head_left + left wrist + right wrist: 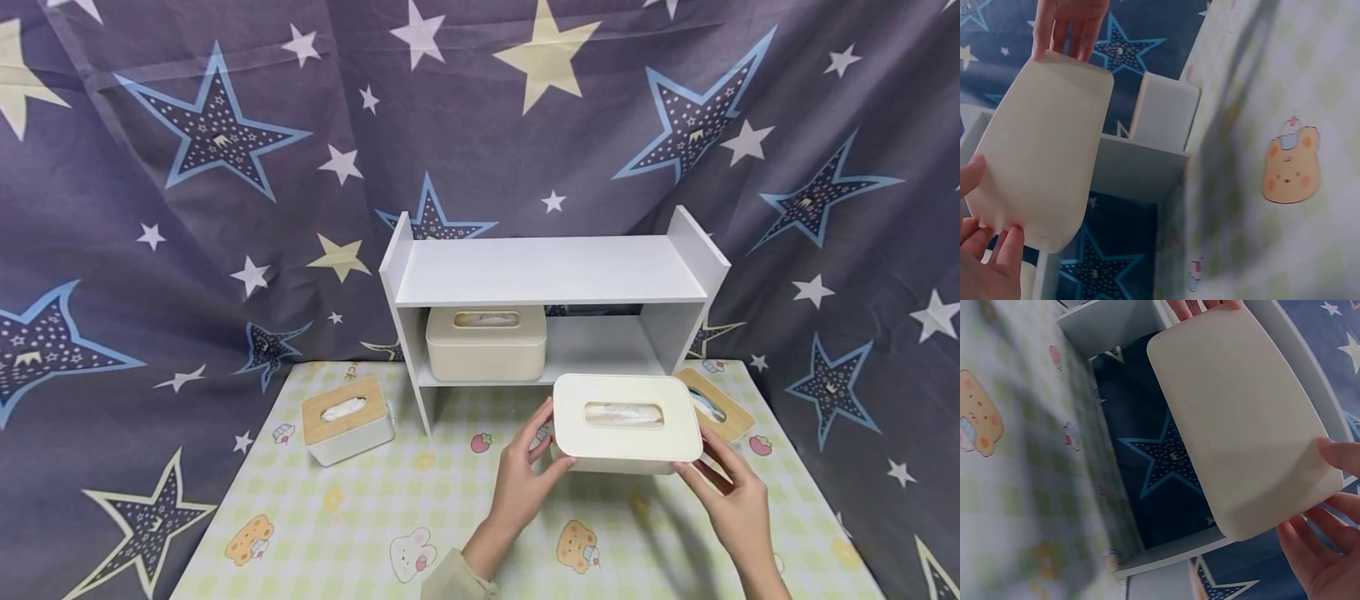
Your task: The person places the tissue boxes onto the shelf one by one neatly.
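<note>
A cream tissue box (622,446) with a rounded lid and an oval slot is held up in front of the shelf in the head view. My left hand (525,475) grips its left end, thumb at the near edge. At the opposite end, my right hand (731,500) holds the box between thumb and fingers. Both wrist views look at its smooth underside (1047,144), raised above the table. A similar cream tissue box (487,354) stands on the left part of the shelf's lower board.
The white two-tier shelf (540,271) stands at the back of the checked tablecloth (360,517). Left of it sits a white tissue box with a wooden lid (345,425). Another wooden-lidded box (731,408) is partly hidden behind the held one. A starry curtain (465,125) hangs behind.
</note>
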Demonstrator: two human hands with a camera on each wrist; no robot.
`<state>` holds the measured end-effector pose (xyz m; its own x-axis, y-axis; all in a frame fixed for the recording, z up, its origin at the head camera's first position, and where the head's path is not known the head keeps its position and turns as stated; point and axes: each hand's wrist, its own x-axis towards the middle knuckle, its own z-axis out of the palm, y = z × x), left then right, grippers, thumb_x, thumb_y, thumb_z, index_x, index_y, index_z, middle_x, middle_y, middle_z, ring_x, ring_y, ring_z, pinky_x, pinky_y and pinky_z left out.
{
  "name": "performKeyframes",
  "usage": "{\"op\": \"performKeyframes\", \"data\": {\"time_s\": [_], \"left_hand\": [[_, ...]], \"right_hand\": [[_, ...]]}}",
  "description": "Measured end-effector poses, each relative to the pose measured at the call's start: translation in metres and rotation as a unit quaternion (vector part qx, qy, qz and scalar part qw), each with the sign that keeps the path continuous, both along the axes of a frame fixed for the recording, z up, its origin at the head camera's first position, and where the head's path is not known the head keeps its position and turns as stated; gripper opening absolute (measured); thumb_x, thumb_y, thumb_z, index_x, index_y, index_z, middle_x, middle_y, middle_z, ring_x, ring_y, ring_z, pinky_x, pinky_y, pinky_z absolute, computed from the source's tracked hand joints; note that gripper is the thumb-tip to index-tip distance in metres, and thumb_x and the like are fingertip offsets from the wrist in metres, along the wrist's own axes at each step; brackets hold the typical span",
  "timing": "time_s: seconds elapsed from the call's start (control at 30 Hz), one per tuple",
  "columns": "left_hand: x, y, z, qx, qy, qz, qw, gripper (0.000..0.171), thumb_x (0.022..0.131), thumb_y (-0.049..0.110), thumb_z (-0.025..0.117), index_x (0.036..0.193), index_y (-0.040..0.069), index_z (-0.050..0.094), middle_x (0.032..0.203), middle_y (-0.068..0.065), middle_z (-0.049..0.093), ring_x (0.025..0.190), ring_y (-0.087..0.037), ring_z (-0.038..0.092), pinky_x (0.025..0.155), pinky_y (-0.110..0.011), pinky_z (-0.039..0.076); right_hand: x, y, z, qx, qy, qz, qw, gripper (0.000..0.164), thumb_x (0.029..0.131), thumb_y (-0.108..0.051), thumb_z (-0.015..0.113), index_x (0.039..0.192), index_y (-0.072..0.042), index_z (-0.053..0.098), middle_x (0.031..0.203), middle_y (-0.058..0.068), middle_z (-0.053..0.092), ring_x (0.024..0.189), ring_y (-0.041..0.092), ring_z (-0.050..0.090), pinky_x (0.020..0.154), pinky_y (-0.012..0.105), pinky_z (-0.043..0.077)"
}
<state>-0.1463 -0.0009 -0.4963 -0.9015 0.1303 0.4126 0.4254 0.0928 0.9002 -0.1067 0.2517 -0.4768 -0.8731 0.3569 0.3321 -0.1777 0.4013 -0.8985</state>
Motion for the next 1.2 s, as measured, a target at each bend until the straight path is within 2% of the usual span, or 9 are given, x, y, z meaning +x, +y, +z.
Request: {"op": "performKeyframes", "data": {"time_s": [0.17, 0.3, 0.4, 0.47, 0.6, 0.77, 0.9, 1.13, 1.2], "left_hand": [[-0.003, 0.001, 0.009, 0.009, 0.007, -0.001, 0.9999, 0.072, 0.084, 0.013, 0.079, 0.148, 0.013, 0.046, 0.158, -0.005, 0.042, 0.142, -0.028, 0.045, 0.106, -0.032, 0.052], [-0.008, 0.001, 0.016, 0.011, 0.013, -0.002, 0.9999, 0.070, 0.084, 0.012, 0.079, 0.147, 0.012, 0.047, 0.158, -0.009, 0.041, 0.143, -0.029, 0.044, 0.107, -0.034, 0.052], [-0.012, 0.002, 0.019, 0.008, 0.016, 0.002, 0.9998, 0.067, 0.086, 0.013, 0.078, 0.146, 0.013, 0.048, 0.158, -0.006, 0.041, 0.144, -0.028, 0.043, 0.107, -0.036, 0.052], [-0.016, 0.002, 0.021, 0.002, 0.013, 0.007, 0.9999, 0.066, 0.086, 0.014, 0.078, 0.145, 0.013, 0.048, 0.158, -0.004, 0.042, 0.144, -0.027, 0.043, 0.107, -0.035, 0.052], [-0.023, 0.005, 0.026, 0.000, 0.008, 0.012, 0.9999, 0.067, 0.085, 0.011, 0.078, 0.145, 0.011, 0.048, 0.158, -0.006, 0.041, 0.144, -0.025, 0.043, 0.108, -0.031, 0.051], [-0.034, 0.010, 0.032, 0.014, 0.016, 0.016, 0.9997, 0.065, 0.087, 0.012, 0.076, 0.146, 0.012, 0.049, 0.156, -0.008, 0.041, 0.143, -0.028, 0.044, 0.111, -0.031, 0.048], [-0.041, 0.015, 0.034, 0.026, 0.011, 0.030, 0.9992, 0.063, 0.090, 0.014, 0.074, 0.147, 0.011, 0.048, 0.148, -0.013, 0.041, 0.139, -0.031, 0.046, 0.114, -0.033, 0.045], [-0.054, 0.022, 0.034, 0.049, 0.012, 0.045, 0.9977, 0.060, 0.093, 0.011, 0.070, 0.147, 0.006, 0.046, 0.145, -0.014, 0.041, 0.143, -0.029, 0.042, 0.117, -0.031, 0.041], [-0.057, 0.023, 0.035, 0.049, 0.015, 0.047, 0.9976, 0.060, 0.092, 0.009, 0.070, 0.147, 0.005, 0.046, 0.147, -0.014, 0.041, 0.143, -0.029, 0.042, 0.116, -0.029, 0.041]], "right_hand": [[-0.003, 0.001, 0.009, 0.004, 0.021, 0.000, 1.000, 0.061, 0.081, 0.011, 0.074, 0.138, -0.005, 0.059, 0.130, -0.022, 0.059, 0.108, -0.013, 0.058, 0.088, 0.003, 0.053], [-0.007, 0.001, 0.013, -0.002, 0.044, 0.002, 0.999, 0.059, 0.080, 0.012, 0.074, 0.136, -0.002, 0.060, 0.127, -0.021, 0.060, 0.107, -0.013, 0.059, 0.088, 0.003, 0.052], [-0.011, 0.000, 0.016, -0.010, 0.052, 0.001, 0.999, 0.059, 0.081, 0.012, 0.074, 0.136, -0.003, 0.061, 0.127, -0.018, 0.061, 0.108, -0.012, 0.060, 0.089, 0.004, 0.053], [-0.013, -0.002, 0.019, -0.019, 0.055, 0.000, 0.998, 0.058, 0.082, 0.012, 0.073, 0.136, -0.004, 0.060, 0.127, -0.017, 0.062, 0.110, -0.011, 0.060, 0.090, 0.005, 0.053], [-0.019, -0.005, 0.022, -0.035, 0.075, -0.003, 0.997, 0.056, 0.083, 0.013, 0.072, 0.135, 0.000, 0.060, 0.125, -0.019, 0.063, 0.109, -0.012, 0.061, 0.091, 0.006, 0.052], [-0.032, -0.007, 0.023, -0.074, 0.104, 0.004, 0.992, 0.054, 0.084, 0.015, 0.069, 0.135, 0.003, 0.059, 0.124, -0.018, 0.065, 0.109, -0.009, 0.064, 0.091, 0.008, 0.053], [-0.043, -0.011, 0.024, -0.105, 0.110, 0.001, 0.988, 0.053, 0.085, 0.014, 0.068, 0.136, 0.005, 0.057, 0.126, -0.016, 0.065, 0.110, -0.009, 0.064, 0.092, 0.008, 0.053], [-0.063, -0.020, 0.029, -0.129, 0.122, -0.029, 0.984, 0.048, 0.088, 0.007, 0.069, 0.135, 0.006, 0.058, 0.129, 0.003, 0.066, 0.107, -0.011, 0.063, 0.095, 0.008, 0.051], [-0.068, -0.022, 0.030, -0.137, 0.134, -0.032, 0.981, 0.047, 0.088, 0.007, 0.069, 0.134, 0.006, 0.059, 0.127, 0.001, 0.064, 0.108, -0.010, 0.062, 0.096, 0.008, 0.051]]}}
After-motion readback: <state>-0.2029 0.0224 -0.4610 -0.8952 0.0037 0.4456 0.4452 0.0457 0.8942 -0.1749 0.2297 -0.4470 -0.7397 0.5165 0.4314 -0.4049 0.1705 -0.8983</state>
